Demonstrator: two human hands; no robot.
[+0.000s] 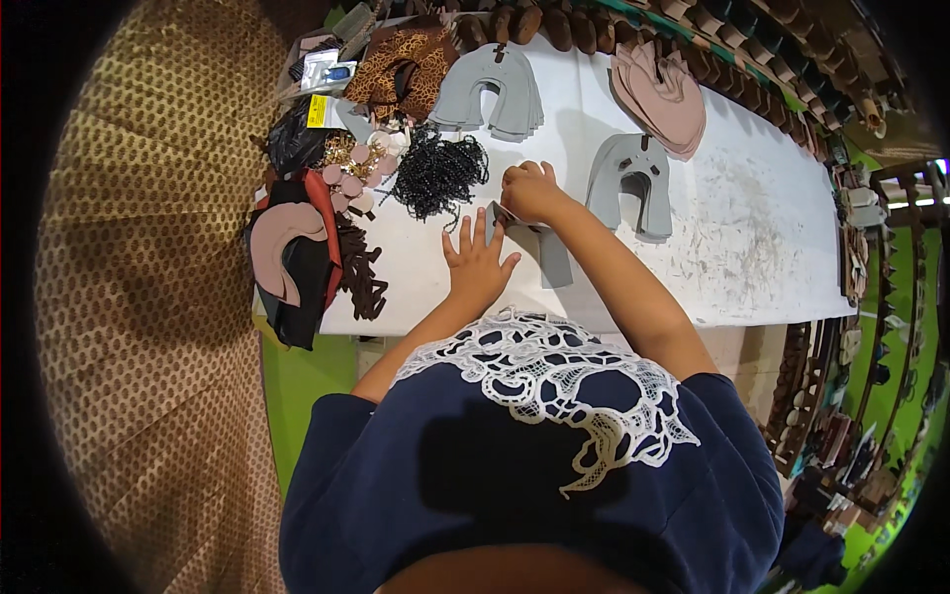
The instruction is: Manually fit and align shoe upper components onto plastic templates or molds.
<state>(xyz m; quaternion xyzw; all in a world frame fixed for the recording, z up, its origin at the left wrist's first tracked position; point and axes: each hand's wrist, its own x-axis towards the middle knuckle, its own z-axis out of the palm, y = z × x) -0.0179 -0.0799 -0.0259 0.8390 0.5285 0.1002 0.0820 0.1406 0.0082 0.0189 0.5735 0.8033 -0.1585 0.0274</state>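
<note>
A single flat grey piece (556,259) is on the white worktop (752,238), in front of the person. It is matte and smooth-looking; one straight-sided end points toward the person, while the rest runs up under the right forearm, so its full outline is hidden. A darker, brownish part (501,216) shows at its left end.

The piece lies between and partly beneath the two hands. The left hand (477,265) is palm down with the fingers spread, its index finger and thumb right by the dark part. The right hand (534,193) is just beyond the piece, fingers curled inward; whether they pinch anything I cannot tell.

Around this stand two stacks of arch-shaped grey pieces: one farther off (522,87), with one small dark shape at its crown, and one to the right (604,178), carrying three small dark shapes. Beyond the second is one fanned stack of pink pieces (658,104).

To the left are one heap of black beaded strings (435,173), several pink discs (351,185), too overlapped to count, one leopard-print bundle (381,79), one pile of dark brown strips (361,272) and one curved pink item (272,252).
</note>
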